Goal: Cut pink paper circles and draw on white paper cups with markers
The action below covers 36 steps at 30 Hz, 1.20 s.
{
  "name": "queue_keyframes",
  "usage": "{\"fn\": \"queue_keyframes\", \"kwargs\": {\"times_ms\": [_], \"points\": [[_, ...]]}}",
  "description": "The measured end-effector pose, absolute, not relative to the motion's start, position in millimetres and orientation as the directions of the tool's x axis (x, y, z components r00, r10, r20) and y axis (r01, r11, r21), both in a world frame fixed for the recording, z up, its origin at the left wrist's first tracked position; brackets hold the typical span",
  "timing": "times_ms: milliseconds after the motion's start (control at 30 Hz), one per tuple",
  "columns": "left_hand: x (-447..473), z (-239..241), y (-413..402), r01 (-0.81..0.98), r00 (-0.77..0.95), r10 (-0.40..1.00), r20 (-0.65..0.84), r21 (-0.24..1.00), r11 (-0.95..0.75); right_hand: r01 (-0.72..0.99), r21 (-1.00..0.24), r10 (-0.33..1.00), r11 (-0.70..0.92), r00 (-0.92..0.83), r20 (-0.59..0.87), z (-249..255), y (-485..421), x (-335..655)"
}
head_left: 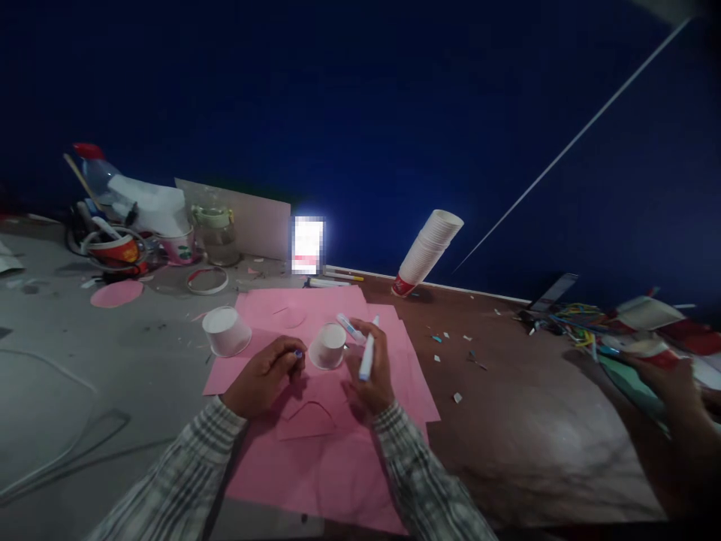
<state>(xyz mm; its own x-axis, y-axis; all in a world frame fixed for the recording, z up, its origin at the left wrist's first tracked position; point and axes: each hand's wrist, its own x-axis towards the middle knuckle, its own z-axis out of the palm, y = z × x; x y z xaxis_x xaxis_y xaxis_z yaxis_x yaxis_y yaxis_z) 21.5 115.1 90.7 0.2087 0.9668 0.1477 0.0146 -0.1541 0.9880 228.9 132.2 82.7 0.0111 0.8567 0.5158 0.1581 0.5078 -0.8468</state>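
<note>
My right hand (372, 376) is closed around a white marker (368, 357), held upright and slightly tilted. My left hand (272, 374) pinches a small blue-purple piece (298, 354) that looks like a marker cap, mostly hidden by the fingers. Between the two hands a white paper cup (328, 346) stands upside down on pink paper sheets (270, 466). Just behind my right hand is a white tube with a blue label (350, 327); whether the hand touches it I cannot tell. A second upside-down paper cup (226, 332) sits left of my left hand, partly over the paper's edge.
A tilted stack of paper cups (429, 252) leans near the wall. A bright screen (307, 245) stands behind the paper. At left are a glass jar (217, 234), a tape roll (207, 280) and a pink disc (117, 293). Another person's hand (673, 387) is at far right.
</note>
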Motion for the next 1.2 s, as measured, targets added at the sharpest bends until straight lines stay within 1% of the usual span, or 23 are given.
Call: {"fn": "queue_keyframes", "kwargs": {"times_ms": [67, 133, 167, 200, 300, 400, 600, 700, 967, 1067, 1200], "points": [[20, 87, 117, -0.109, 0.243, 0.964, 0.110, 0.990, -0.086, -0.089, -0.883, 0.886, 0.461, 0.097, 0.453, 93, 127, 232], [17, 84, 118, -0.194, 0.266, 0.961, 0.078, 0.981, -0.026, -0.309, -0.875, 0.927, 0.372, 0.069, 0.369, 100, 120, 233], [16, 83, 118, -0.225, 0.270, 0.961, 0.059, 0.974, 0.003, -0.365, -0.871, 0.938, 0.330, 0.025, 0.345, 102, 116, 232], [16, 83, 117, -0.252, 0.270, 0.962, 0.037, 0.967, 0.033, -0.386, -0.874, 0.944, 0.295, -0.022, 0.328, 102, 113, 230], [17, 87, 115, -0.331, 0.275, 0.961, -0.029, 0.936, 0.122, -0.357, -0.908, 0.955, 0.218, -0.115, 0.275, 100, 106, 224], [21, 92, 113, -0.369, 0.312, 0.949, -0.042, 0.915, 0.162, -0.330, -0.916, 0.951, 0.228, -0.128, 0.282, 97, 104, 219], [26, 95, 112, -0.324, 0.349, 0.936, -0.052, 0.930, 0.172, -0.213, -0.925, 0.929, 0.316, -0.128, 0.347, 95, 107, 218], [27, 95, 111, -0.297, 0.354, 0.934, -0.053, 0.941, 0.165, -0.183, -0.920, 0.920, 0.347, -0.123, 0.372, 95, 107, 217], [30, 94, 110, -0.298, 0.364, 0.931, -0.035, 0.943, 0.152, -0.136, -0.930, 0.923, 0.342, -0.135, 0.359, 90, 106, 215], [31, 94, 110, -0.298, 0.363, 0.932, -0.022, 0.944, 0.139, -0.072, -0.936, 0.925, 0.345, -0.142, 0.353, 87, 106, 216], [33, 96, 110, -0.250, 0.355, 0.934, -0.037, 0.959, 0.133, -0.011, -0.945, 0.932, 0.327, -0.165, 0.324, 84, 106, 215]]}}
